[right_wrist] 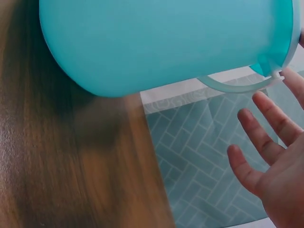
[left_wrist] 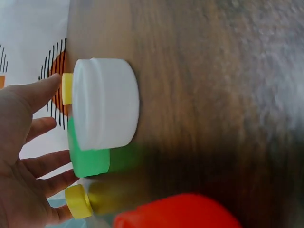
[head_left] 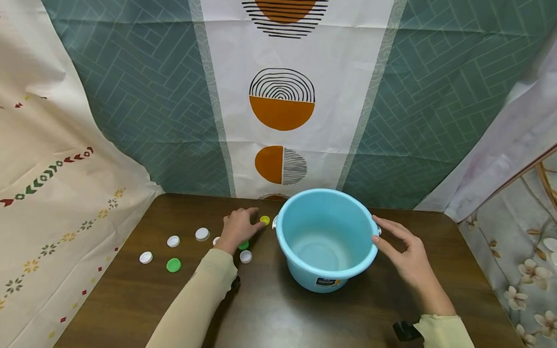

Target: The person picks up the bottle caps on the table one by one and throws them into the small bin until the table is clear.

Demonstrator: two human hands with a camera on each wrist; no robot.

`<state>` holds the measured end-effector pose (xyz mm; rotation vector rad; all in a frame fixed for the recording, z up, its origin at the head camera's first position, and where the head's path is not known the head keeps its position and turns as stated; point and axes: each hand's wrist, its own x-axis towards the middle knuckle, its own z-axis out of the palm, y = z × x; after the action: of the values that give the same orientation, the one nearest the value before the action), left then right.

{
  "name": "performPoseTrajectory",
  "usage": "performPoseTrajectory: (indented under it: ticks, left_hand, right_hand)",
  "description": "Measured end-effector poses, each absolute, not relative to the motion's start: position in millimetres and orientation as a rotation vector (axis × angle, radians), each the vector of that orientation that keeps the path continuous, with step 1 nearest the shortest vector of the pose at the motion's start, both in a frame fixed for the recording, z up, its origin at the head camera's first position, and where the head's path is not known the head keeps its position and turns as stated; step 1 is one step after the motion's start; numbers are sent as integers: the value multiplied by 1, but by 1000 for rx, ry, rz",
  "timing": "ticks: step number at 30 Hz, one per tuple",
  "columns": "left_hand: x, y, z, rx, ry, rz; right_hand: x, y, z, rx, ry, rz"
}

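A light blue bucket (head_left: 323, 284) stands upright on the table. My left hand (head_left: 239, 229) reaches left of it, fingers spread, its thumb close to a yellow cap (head_left: 265, 220); whether they touch I cannot tell. In the left wrist view, a white cap (left_wrist: 107, 104), a green cap (left_wrist: 90, 164), another yellow cap (left_wrist: 78, 202) and a red cap (left_wrist: 178, 213) lie around the left hand. My right hand (head_left: 407, 252) touches the bucket's right rim with thumb and index finger. Its other fingers (right_wrist: 256, 135) are spread beside the bucket's white handle (right_wrist: 242, 88).
Several white caps (head_left: 202, 234) and a green cap (head_left: 173, 265) are scattered on the left part of the brown table (head_left: 278, 322). Patterned cloth (head_left: 161, 88) hangs along the back edge, with a cream cloth (head_left: 52, 186) at the left and floral cloth (head_left: 528, 285) at the right.
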<state>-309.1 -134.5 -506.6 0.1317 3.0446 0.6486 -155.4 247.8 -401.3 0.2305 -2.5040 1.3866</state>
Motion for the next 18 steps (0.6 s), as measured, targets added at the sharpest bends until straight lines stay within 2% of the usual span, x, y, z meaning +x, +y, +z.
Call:
performPoseTrajectory:
  ticks: [10, 18]
  left_hand:
    - [-307, -127, -511, 182, 3098, 583]
    - [-307, -124, -512, 205, 3091, 559]
  right_hand:
    - [-153, 251, -405, 277, -2558, 1362]
    - [-163, 262, -431, 319, -2536, 1457]
